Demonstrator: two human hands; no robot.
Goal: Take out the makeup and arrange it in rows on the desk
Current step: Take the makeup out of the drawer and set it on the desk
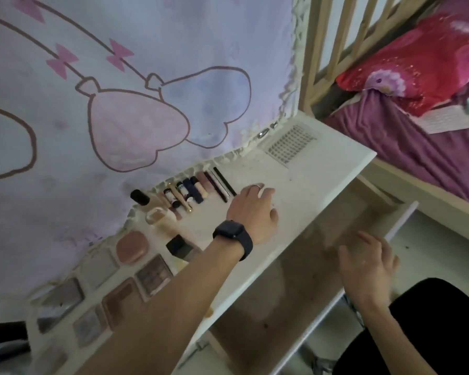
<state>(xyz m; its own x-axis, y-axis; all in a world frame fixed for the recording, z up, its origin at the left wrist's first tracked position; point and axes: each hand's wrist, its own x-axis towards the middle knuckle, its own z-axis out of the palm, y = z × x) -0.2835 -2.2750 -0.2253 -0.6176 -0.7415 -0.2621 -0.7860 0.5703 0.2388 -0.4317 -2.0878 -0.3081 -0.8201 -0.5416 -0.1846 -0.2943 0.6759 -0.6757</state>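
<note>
Slim tubes and dark pencils (198, 190) are rowed at 10 o'clock of the left hand (252, 212), with flat plastic palettes (125, 282) at 8 o'clock, all on the white counter (322, 180). Left hand's grip cannot be told. The blurred right hand (368, 263) is held loose and empty. Items are judged light, stiff and slippery; pencils are best pinched mid-barrel.
</note>
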